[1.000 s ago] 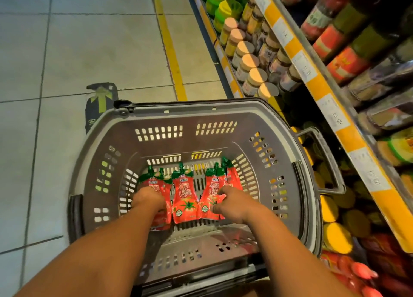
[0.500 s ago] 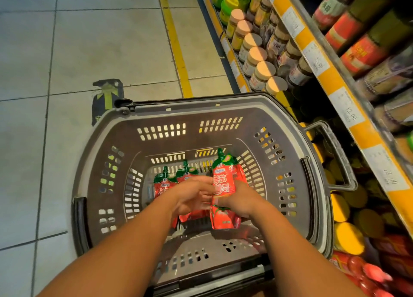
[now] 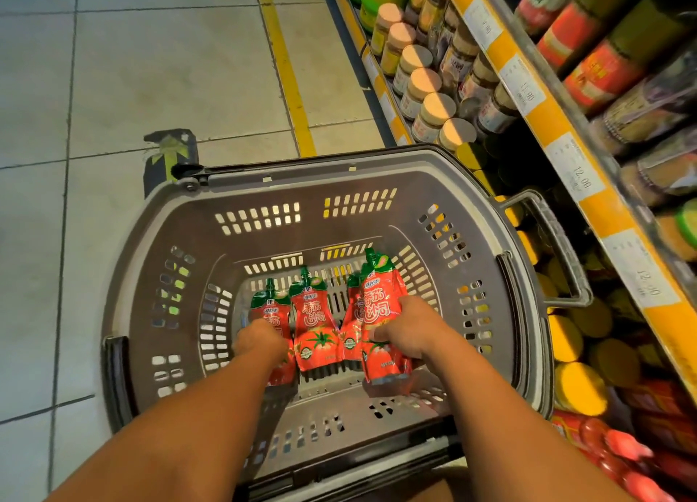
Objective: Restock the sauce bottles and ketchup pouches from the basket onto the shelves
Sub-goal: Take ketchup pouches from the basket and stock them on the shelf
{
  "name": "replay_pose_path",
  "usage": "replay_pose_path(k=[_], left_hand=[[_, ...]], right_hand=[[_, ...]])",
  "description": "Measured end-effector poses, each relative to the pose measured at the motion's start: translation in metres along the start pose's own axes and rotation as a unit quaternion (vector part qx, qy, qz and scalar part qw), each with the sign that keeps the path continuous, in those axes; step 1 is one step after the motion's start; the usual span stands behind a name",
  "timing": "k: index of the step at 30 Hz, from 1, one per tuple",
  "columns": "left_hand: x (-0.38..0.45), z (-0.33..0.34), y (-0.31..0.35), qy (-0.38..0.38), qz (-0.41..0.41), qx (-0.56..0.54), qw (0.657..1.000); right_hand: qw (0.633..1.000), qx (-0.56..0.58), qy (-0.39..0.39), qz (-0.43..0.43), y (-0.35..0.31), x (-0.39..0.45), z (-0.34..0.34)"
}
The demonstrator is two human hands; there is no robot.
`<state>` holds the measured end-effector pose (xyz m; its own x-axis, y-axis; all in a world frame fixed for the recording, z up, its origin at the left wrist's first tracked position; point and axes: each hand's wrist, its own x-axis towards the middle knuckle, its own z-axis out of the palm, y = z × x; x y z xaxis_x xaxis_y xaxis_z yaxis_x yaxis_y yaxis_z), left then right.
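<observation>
A grey plastic basket (image 3: 339, 171) sits on the floor beside the shelves. Several red ketchup pouches with green tops lie on its bottom. My right hand (image 3: 411, 331) grips one ketchup pouch (image 3: 381, 301) and holds it upright, raised a little above the others at the right. My left hand (image 3: 260, 341) is curled over the leftmost pouch (image 3: 269, 307), which lies flat; its fingertips are hidden. A middle pouch (image 3: 315, 322) lies free between my hands, and another pouch (image 3: 352, 330) is partly hidden behind the held one.
Shelves with a yellow price strip (image 3: 565, 139) run along the right, packed with jars (image 3: 430, 112) and red-labelled bottles (image 3: 599, 75). Yellow lids (image 3: 577, 388) and red pouches (image 3: 618, 447) fill the bottom shelf next to the basket. Tiled floor (image 3: 151, 67) stretches left.
My left hand has moved away from the raised pouch, back left onto the leftmost pouch. My right hand still holds its pouch, now slightly further right.
</observation>
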<state>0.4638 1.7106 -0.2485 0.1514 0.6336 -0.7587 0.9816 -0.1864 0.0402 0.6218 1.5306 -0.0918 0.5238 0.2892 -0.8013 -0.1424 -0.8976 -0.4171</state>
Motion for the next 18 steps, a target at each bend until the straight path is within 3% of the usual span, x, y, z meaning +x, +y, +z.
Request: replay_pose_path(k=[8,18], left_hand=[[-0.019,-0.013,0.006,0.002,0.029,-0.092,0.995],[-0.063,-0.080,0.012,-0.011,0.092,-0.182,0.979]], right_hand=[[0.999,0.003,0.021,-0.027,-0.008,-0.009,-0.008],[0.994,0.046,0.064,-0.079,-0.034,-0.055,-0.010]])
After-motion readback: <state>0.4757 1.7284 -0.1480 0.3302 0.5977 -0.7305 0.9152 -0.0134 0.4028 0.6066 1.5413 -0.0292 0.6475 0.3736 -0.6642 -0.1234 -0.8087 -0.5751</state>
